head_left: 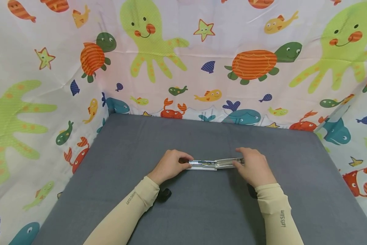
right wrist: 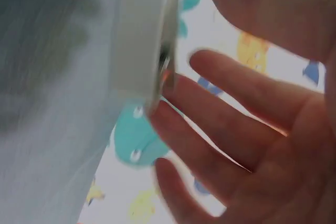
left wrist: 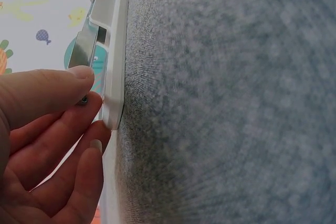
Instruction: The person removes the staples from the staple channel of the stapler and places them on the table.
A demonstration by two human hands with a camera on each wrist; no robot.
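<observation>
A white, hinged stapler (head_left: 202,167) lies folded open on the grey worktop (head_left: 198,211) at the centre of the frame, its long axis running left to right between the hands. The left hand (head_left: 171,161) pinches its left end between thumb and index finger; the right hand (head_left: 256,166), fingers spread, touches the raised right arm with its fingertips, thumb apart. Neither hand is clearly nearer the hinge.

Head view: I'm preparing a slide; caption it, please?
Left hand and right hand at opposite ends of a long white-and-silver hinged device over grey cloth.
</observation>
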